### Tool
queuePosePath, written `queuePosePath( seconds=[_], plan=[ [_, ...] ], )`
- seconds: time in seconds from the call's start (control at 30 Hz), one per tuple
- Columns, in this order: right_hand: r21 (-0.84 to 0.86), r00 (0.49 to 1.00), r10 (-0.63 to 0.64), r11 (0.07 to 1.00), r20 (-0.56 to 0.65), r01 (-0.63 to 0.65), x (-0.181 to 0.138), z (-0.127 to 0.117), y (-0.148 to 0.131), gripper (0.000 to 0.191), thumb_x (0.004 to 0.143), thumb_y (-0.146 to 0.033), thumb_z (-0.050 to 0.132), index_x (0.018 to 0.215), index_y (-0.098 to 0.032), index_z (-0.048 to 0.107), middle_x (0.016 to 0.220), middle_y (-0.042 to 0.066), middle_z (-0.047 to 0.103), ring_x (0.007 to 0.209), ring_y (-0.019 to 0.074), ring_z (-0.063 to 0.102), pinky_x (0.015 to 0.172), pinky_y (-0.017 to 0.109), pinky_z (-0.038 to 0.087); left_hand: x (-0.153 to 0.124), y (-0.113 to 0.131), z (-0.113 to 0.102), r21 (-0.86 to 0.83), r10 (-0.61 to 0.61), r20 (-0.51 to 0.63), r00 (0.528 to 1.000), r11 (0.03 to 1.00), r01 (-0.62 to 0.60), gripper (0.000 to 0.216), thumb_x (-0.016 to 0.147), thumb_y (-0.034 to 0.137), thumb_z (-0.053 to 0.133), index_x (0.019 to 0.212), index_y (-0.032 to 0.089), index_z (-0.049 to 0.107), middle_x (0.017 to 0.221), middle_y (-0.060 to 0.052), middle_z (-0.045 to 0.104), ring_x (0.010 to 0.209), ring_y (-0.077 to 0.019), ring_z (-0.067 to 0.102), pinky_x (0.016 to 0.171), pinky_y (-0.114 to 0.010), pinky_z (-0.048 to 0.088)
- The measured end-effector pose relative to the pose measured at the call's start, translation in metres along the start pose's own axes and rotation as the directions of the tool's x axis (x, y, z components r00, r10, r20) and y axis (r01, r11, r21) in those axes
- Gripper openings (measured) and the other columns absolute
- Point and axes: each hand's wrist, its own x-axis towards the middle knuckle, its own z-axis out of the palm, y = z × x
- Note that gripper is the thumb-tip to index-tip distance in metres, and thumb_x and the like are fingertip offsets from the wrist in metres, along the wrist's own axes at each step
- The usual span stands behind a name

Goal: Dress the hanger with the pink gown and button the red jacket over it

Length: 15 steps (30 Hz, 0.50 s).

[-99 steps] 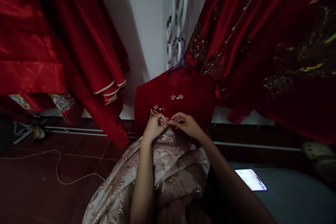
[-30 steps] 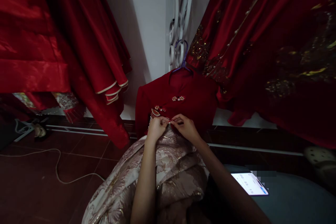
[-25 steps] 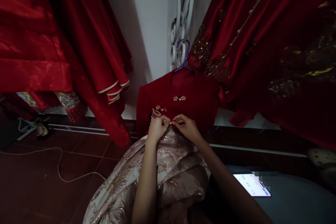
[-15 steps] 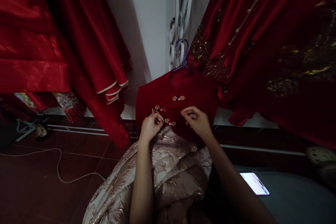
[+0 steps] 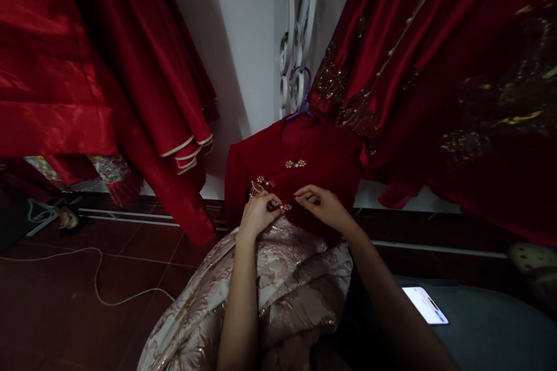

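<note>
A dark red jacket hangs on a purple hanger before me, its front facing me. Pearl-and-gold flower clasps run down it: an upper clasp, a middle one lying loose to the left, and a lower clasp. My left hand pinches the left end of the lower clasp, covering that part. Just right of it, my right hand is closed in a pinch in front of the jacket; whatever its fingertips hold is too small to make out. A red beaded ornament shows above my left hand.
Patterned pinkish fabric covers my lap. Red garments hang at left, and embellished red garments at right. A lit phone lies on a grey surface. A cable crosses the tiled floor.
My left hand has moved right and slightly down, now covering the left end of the lower clasp. My right hand has shifted left and a little down towards it.
</note>
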Motion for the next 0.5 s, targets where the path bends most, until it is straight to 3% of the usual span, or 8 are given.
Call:
queuePosePath(
  seconds=[0.13, 0.5],
  plan=[
    [-0.049, 0.992, 0.033, 0.998, 0.126, -0.028, 0.000, 0.012, 0.011, 0.017, 0.075, -0.026, 0.059, 0.090, -0.018, 0.063, 0.085, 0.005, 0.069, 0.076, 0.0152, 0.064, 0.069, 0.028, 0.051, 0.000, 0.000, 0.001, 0.005, 0.000, -0.010, 1.000, 1.000, 0.000, 0.012, 0.071, 0.024, 0.065, 0.082, 0.021, 0.062, 0.085, 0.000, 0.059, 0.071, -0.0100, 0.053, 0.064, -0.020, 0.041],
    [-0.004, 0.996, -0.021, 1.000, 0.086, 0.022, 0.001, 0.021, 0.009, 0.015, 0.072, -0.027, 0.062, 0.084, -0.018, 0.060, 0.083, 0.004, 0.068, 0.076, 0.0145, 0.065, 0.070, 0.027, 0.051, 0.003, -0.002, 0.004, -0.097, 0.012, -0.006, 1.000, 0.995, -0.013, 0.005, 0.073, 0.020, 0.059, 0.077, 0.017, 0.058, 0.077, 0.000, 0.060, 0.071, -0.0102, 0.056, 0.067, -0.020, 0.043]
  ],
)
